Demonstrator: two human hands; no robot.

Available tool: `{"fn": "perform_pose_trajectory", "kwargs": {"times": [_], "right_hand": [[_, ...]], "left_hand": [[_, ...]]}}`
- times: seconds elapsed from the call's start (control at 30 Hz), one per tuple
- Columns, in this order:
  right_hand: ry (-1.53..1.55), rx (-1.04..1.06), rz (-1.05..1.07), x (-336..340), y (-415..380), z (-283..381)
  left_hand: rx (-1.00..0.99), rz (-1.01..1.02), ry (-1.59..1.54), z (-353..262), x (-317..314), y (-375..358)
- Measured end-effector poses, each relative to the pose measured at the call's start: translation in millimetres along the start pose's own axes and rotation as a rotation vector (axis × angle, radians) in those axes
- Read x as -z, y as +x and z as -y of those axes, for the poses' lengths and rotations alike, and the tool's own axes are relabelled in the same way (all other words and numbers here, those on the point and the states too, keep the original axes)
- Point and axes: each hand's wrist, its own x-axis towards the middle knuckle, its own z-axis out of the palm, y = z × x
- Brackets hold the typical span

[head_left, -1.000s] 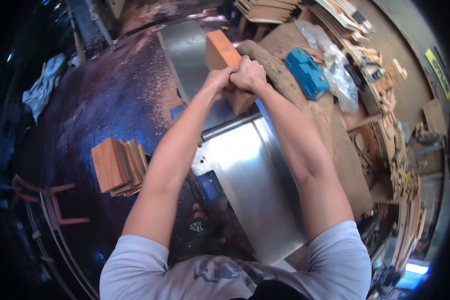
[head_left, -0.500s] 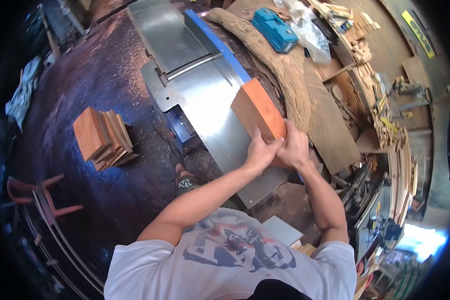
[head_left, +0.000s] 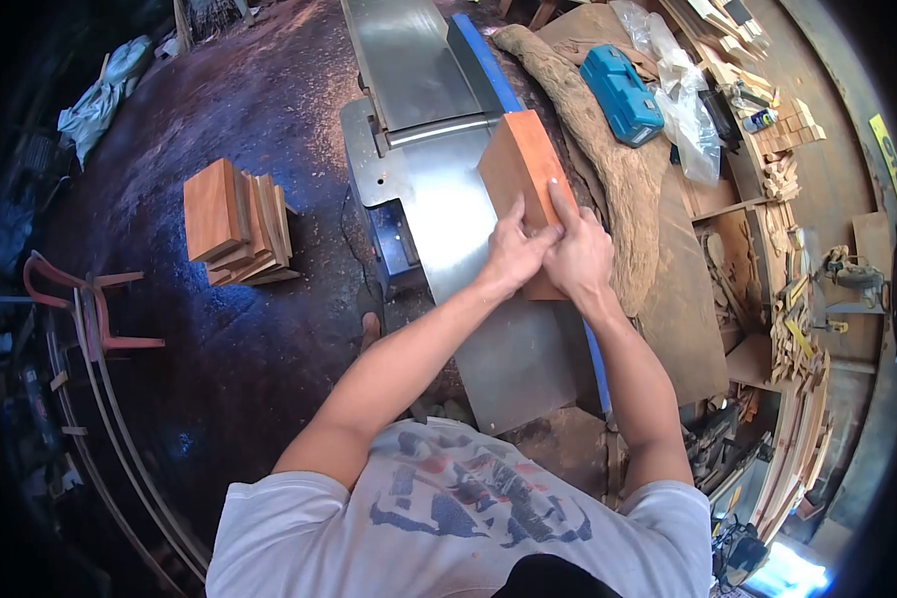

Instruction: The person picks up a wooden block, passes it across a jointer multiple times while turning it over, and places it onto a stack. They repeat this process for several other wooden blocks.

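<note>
A reddish-brown wooden board stands on edge on the metal bed of a jointer, alongside its blue fence. My left hand grips the near part of its left face, thumb pointing up along the wood. Across the top edge lies my right hand, its forefinger stretched forward and the other fingers bent over the far side, partly hidden. Both hands touch each other at the thumbs. The far end of the board reaches close to the cutter slot.
Left on the floor sits a stack of wooden blocks, with a red plastic chair beyond it. Right of the jointer are a long rough log, a teal tool case and shelves of wood offcuts. Shavings litter the floor.
Both hands have pushed the board forward along the bed, closer to the cutter slot. My right forefinger has stretched out along its top. The whole view has shifted somewhat.
</note>
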Motion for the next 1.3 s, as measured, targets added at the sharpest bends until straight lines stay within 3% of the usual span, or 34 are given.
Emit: {"fn": "perform_pose_trajectory", "kwargs": {"times": [0.17, 0.3, 0.6, 0.7, 1.3], "right_hand": [[-0.019, 0.009, 0.023, -4.4, 46.3, 16.2], [-0.027, -0.019, 0.025, 6.2, 57.3, 29.2], [-0.029, -0.017, 0.023, 1.9, 83.3, 40.2], [-0.032, -0.013, 0.010, -0.4, 91.2, 43.2], [0.012, 0.028, 0.010, -5.0, 160.6, 68.8]], "left_hand": [[-0.115, 0.013, -0.024, -13.7, 16.7, 41.7], [0.093, 0.059, -0.030, -43.7, 22.3, 48.7], [0.152, 0.067, 0.054, -59.2, 35.6, 68.7], [0.070, 0.046, 0.025, -52.6, 38.8, 78.5], [0.062, -0.004, 0.097, -82.6, 64.8, 140.6]]}}
